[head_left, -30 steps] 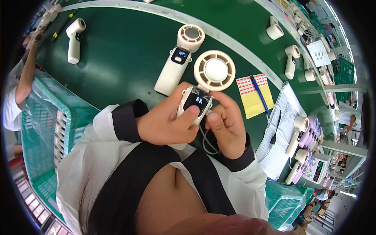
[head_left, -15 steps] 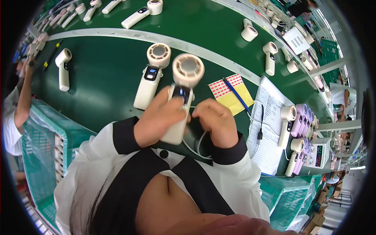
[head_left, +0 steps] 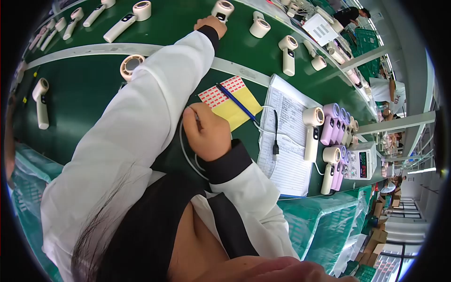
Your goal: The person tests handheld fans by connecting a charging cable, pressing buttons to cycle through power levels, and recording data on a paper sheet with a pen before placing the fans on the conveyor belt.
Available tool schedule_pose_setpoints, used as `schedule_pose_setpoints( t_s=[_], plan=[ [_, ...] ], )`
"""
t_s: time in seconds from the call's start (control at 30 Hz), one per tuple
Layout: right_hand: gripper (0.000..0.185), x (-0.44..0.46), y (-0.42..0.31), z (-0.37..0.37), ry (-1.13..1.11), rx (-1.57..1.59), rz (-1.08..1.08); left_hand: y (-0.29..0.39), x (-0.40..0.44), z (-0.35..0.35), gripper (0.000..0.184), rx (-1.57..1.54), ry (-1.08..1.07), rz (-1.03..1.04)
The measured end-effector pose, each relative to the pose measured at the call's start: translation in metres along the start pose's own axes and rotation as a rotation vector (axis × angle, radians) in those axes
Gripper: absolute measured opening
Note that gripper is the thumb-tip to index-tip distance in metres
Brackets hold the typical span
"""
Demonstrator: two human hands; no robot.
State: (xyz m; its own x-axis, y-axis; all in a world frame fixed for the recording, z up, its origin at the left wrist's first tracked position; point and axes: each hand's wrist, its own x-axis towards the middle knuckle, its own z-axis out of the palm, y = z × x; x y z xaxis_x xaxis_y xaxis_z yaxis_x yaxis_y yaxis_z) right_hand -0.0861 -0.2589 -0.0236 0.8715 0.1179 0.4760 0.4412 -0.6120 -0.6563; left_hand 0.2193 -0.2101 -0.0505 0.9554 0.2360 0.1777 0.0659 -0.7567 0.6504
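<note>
My left hand (head_left: pixel 211 26) is stretched out over the far green strip beyond the pale rail. Its fingers are closed on the handle of a cream handheld fan (head_left: pixel 223 6), whose round head points away from me. Close to my body, my right hand (head_left: pixel 208 132) is curled around a white cable (head_left: pixel 184 149) that loops down beside it; the cable's tip is hidden in the fist. Another cream fan (head_left: pixel 131 66) lies on the near mat, mostly covered by my left sleeve. Just beyond my right hand lie a yellow sticker sheet (head_left: pixel 239 110) with red labels and a blue pen (head_left: pixel 236 102).
Written sheets (head_left: pixel 286 160) with a black-plugged cable (head_left: pixel 276 145) lie to the right. Beside them stand cream and lilac fans (head_left: pixel 331 124) and a meter with a lit display (head_left: pixel 361 164). More fans (head_left: pixel 127 26) line the far strip. A green crate (head_left: pixel 324 225) sits below the table edge.
My left hand has carried a fan from in front of my chest out to the far strip. My right hand stays near my body with the cable. The view has shifted.
</note>
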Motion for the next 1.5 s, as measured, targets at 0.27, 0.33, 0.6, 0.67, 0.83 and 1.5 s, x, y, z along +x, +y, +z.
schedule_pose_setpoints(
  t_s=[0.27,0.33,0.6,0.67,0.83,1.5],
  plan=[
    [0.005,0.000,-0.001,-0.001,0.034,0.104,-0.041,0.026,-0.132,-0.129,0.017,0.713,-0.362,0.861],
    [0.005,0.001,-0.002,-0.002,0.091,0.160,-0.032,0.014,-0.182,-0.169,0.010,0.528,-0.308,0.782],
    [0.005,0.001,0.001,-0.001,0.055,0.227,0.037,-0.110,-0.248,-0.194,0.017,0.053,0.446,0.480],
    [0.005,0.000,0.002,-0.002,0.037,0.230,0.062,-0.131,-0.252,-0.189,0.017,0.151,0.337,0.221],
    [0.006,0.003,0.001,-0.004,0.075,0.263,0.061,-0.129,-0.218,-0.236,0.029,-0.150,-0.495,-0.162],
    [0.012,-0.001,-0.005,-0.015,-0.073,0.342,0.207,-0.120,-0.268,-0.354,0.079,-1.494,-0.673,0.956]
  ],
)
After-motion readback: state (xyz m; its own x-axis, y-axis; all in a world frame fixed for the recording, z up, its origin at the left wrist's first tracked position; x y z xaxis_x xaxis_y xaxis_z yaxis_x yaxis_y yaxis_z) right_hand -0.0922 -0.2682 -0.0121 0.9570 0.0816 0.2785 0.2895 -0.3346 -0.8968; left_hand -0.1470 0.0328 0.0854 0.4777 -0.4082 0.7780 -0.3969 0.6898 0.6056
